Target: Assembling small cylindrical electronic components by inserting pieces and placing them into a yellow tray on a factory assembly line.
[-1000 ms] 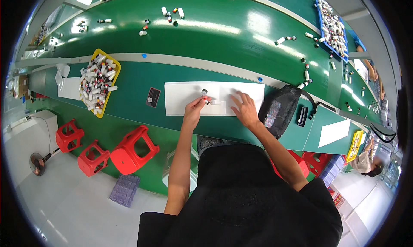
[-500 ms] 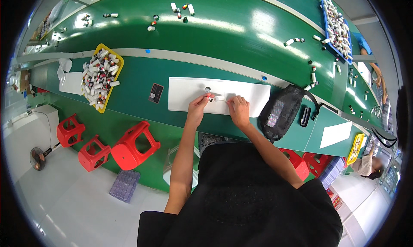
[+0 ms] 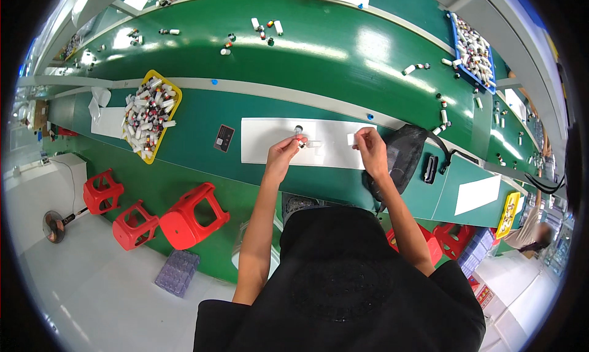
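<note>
1. Head view: white paper sheet (image 3: 276,145) lies flat on the green bench (image 3: 202,116); it is the landmark.
2. Left hand (image 3: 281,156) over the sheet's middle, fingers pinched shut on a small vial (image 3: 300,137) with a red part; vial's shape is too small to make out.
3. Right hand (image 3: 370,148) at the sheet's right end, fingertips pinching a small white label (image 3: 351,139).
4. Small clear piece (image 3: 315,144) on the sheet between the hands; what it is cannot be told.
5. Dark flat card (image 3: 224,138) just left of the sheet.
6. Yellow tray (image 3: 173,108) further left, heaped with white vials.
7. Black mesh bag (image 3: 402,156) just right of the sheet, partly hidden by the right forearm.
8. Red plastic stools (image 3: 184,214) below the sheet, on the floor.
</note>
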{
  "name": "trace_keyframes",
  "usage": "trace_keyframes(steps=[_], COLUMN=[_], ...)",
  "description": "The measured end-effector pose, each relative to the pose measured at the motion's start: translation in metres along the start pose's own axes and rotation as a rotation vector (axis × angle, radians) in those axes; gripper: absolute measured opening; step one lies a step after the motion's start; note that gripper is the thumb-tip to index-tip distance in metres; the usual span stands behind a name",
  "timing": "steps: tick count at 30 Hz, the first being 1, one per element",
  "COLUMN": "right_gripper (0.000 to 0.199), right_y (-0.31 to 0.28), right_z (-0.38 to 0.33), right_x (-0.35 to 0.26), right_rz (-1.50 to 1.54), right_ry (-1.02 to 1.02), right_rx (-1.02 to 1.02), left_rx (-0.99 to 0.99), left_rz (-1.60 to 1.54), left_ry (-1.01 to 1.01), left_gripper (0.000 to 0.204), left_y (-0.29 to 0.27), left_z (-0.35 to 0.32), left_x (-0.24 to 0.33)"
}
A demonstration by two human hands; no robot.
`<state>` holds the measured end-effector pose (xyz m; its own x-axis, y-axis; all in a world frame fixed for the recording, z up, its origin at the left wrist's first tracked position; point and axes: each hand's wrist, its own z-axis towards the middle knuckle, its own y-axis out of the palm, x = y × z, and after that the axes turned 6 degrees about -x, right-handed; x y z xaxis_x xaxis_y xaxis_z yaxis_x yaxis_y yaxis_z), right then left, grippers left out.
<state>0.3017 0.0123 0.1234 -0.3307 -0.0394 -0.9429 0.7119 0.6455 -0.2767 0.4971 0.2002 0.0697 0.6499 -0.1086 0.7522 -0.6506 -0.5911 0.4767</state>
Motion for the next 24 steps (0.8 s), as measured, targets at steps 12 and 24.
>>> trace_keyframes(steps=[12, 24], right_gripper=[0.008, 0.010], right_y=[0.012, 0.016], right_z=[-0.019, -0.019], right_x=[-0.107, -0.112], right_rz=[-0.139, -0.296], right_ry=[-0.216, -0.305], right_rx=[-0.400, -0.307], left_rx=[-0.064, 0.013], left_rz=[0.039, 0.071], left_ry=[0.042, 0.053], left_gripper=[0.029, 0.032], left_y=[0.089, 0.105], left_z=[-0.033, -0.040], left_x=[0.059, 0.065])
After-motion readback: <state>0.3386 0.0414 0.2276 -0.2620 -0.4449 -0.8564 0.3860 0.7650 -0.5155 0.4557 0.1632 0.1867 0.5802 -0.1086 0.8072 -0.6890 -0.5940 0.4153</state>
